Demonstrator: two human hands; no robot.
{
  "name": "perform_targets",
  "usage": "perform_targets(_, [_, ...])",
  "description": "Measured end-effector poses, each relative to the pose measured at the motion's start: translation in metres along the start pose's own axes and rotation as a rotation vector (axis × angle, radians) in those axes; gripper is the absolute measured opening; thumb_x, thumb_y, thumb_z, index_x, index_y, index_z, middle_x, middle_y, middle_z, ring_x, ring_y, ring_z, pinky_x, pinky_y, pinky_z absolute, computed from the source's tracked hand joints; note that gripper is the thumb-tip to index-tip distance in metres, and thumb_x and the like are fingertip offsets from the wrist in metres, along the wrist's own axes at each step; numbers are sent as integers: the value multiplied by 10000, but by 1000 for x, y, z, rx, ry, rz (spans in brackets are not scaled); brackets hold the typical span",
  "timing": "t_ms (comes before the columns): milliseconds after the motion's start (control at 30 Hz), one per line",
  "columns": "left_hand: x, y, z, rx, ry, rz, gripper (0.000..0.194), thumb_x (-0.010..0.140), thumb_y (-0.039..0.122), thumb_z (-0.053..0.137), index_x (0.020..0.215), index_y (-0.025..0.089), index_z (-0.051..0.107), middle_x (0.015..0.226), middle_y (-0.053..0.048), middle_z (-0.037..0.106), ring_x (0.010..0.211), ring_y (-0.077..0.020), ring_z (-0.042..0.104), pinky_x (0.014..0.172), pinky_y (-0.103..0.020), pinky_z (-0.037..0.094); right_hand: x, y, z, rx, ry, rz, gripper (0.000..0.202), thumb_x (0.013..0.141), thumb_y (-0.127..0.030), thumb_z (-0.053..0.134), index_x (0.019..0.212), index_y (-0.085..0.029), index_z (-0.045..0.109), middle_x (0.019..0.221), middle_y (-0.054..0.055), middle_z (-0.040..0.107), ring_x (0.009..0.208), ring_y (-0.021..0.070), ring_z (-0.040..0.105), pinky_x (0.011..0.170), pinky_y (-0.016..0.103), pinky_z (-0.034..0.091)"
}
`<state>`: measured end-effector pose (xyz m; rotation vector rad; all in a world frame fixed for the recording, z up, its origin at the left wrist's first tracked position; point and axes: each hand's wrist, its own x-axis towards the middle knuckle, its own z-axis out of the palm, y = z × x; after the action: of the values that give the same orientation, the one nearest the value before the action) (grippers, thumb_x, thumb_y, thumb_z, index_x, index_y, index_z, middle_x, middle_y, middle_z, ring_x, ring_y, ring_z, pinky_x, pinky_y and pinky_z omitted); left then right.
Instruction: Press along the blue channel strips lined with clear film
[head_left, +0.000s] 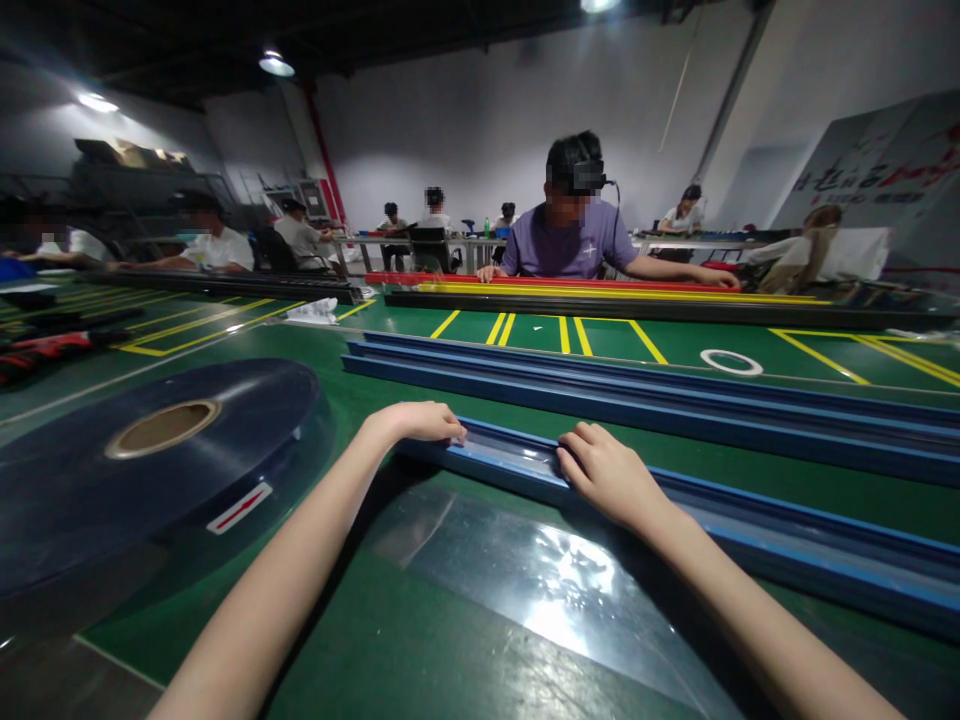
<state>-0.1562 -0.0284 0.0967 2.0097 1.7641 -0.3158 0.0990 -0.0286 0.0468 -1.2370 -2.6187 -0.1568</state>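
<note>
A long blue channel profile (pixel 757 540) lies slantwise across the green table in front of me. My left hand (pixel 429 422) is closed at its left end, with the fingertips curled down over the rim. Farther right, my right hand (pixel 606 468) bends its fingers over the same channel, the tips reaching inside. Between the two hands, a shiny clear plastic strip (pixel 525 455) seems to line the groove. The undersides of both hands are hidden. Closer to me, a wide clear plastic sheet (pixel 510 570) lies flat on the table, reflecting the lamps.
More blue channels (pixel 637 400) lie just beyond. A large roll of clear film (pixel 247 405) takes up the left side. Behind are a white ring (pixel 731 362), crumpled plastic (pixel 313 311) and black, yellow and red profiles (pixel 622 290), where a co-worker (pixel 566 235) sits.
</note>
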Motion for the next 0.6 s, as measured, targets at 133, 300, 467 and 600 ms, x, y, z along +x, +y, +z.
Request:
perform_targets(133, [3, -11, -1, -29, -16, 6, 390, 790, 358, 334, 958, 207, 651, 887, 5, 655, 781, -126, 551, 665, -177, 370, 0, -1, -1, 3, -2, 6, 330, 884, -284, 283, 887, -161, 589, 860, 74, 563, 835, 171, 505, 706, 264, 365])
perform_targets(300, [2, -17, -1, -64, -5, -39, 410, 808, 354, 317, 928, 155, 654, 878, -25, 662, 761, -119, 555, 664, -174, 376, 0, -2, -3, 4, -11, 5, 326, 883, -278, 285, 890, -156, 587, 865, 73, 561, 843, 175, 504, 709, 264, 365])
perform_targets(467, [-5, -14, -5, -25, 12, -145, 411, 825, 345, 317, 931, 145, 659, 903, -63, 662, 759, -137, 567, 647, -191, 380, 0, -1, -2, -9, -15, -2, 322, 883, -273, 283, 882, -166, 587, 864, 75, 561, 844, 173, 498, 711, 263, 361])
perform_targets(600, [-8, -14, -8, 32, 16, -240, 411, 833, 350, 312, 941, 156, 658, 963, -72, 654, 807, -162, 580, 665, -207, 397, 0, -1, -2, -1, -13, -1, 322, 883, -279, 285, 888, -165, 586, 863, 75, 561, 839, 172, 500, 709, 264, 362])
